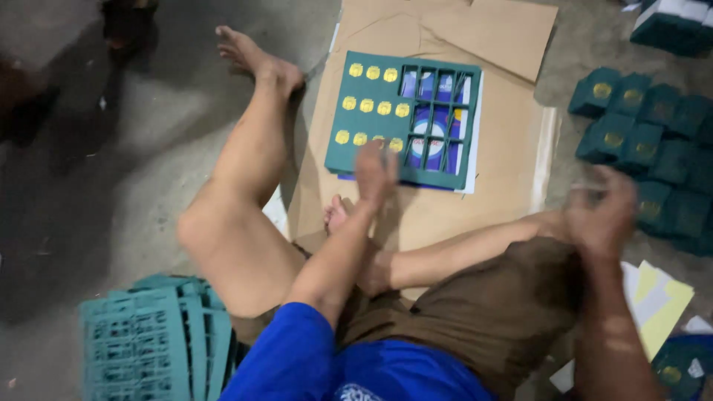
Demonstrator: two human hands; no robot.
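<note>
The person sits on the floor (111, 163) with a green die-cut sheet (405, 119) lying flat on a piece of brown cardboard (490, 156) between the bare legs. The sheet still carries eleven gold-stamped pieces (375, 107) in its left half: three in the top row, four in the middle row, four in the bottom row. Its right half is an emptied grid through which a blue and white print shows.

The left hand (375, 172) lies on the sheet's lower edge, fingers pressed down on the bottom row of pieces. The right hand (601, 215) is raised near the right knee and blurred; its fingers look curled, perhaps pinching something small, but I cannot tell what.

Right of the cardboard sits a spread of loose green pieces with gold stamps (642, 130), about a dozen or more. At lower left, one stack of emptied green grids (152, 341) rests on the floor. Yellow and white papers (661, 297) lie by the right forearm.
</note>
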